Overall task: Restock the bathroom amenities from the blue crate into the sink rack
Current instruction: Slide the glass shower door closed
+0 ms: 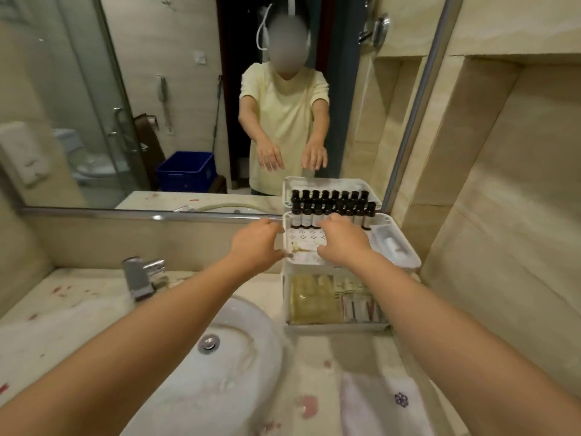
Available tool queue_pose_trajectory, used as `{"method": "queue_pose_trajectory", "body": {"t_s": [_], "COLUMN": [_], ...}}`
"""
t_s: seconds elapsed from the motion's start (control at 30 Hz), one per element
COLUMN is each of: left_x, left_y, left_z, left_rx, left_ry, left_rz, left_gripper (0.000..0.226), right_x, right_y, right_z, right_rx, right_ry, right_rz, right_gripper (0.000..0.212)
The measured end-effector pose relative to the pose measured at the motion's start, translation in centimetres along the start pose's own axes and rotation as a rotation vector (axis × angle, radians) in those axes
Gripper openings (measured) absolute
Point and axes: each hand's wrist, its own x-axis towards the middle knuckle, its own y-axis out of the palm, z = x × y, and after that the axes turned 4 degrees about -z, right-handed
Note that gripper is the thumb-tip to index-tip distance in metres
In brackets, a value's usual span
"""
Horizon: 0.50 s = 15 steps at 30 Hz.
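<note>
The left hand point(256, 242) is at the left rim of the white sink rack point(407, 262) and the right hand point(342, 243) is over its top tier. In the mirror point(157, 89) both show loose, spread fingers holding nothing. Black-capped bottles point(306, 215) stand just beyond the fingertips, and the blue crate point(185, 171) appears only in reflection, well behind.

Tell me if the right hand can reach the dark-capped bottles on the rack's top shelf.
Probably yes: the right hand is over that shelf, right at the bottles, nothing between.

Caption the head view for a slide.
Left hand and right hand over the rack, top tier, before a row of bottles, beside the sink.
</note>
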Motion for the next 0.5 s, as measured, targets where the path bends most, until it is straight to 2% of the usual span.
{"method": "queue_pose_trajectory", "body": {"t_s": [0.3, 0.5], "left_x": [-12.1, -20.2], "left_y": [-3.8, -5.4], "left_z": [7.2, 11.2], "left_rx": [0.052, 0.092], "left_ry": [-0.18, -0.334], "left_rz": [0.03, 0.069], "left_gripper": [0.055, 0.056], "right_x": [-5.7, -9.5], "right_y": [1.3, 2.9], "right_z": [12.2, 19.3], "right_rx": [0.052, 0.09], "right_ry": [-0.177, -0.295], "right_rz": [0.065, 0.124], "right_gripper": [0.059, 0.054]}}
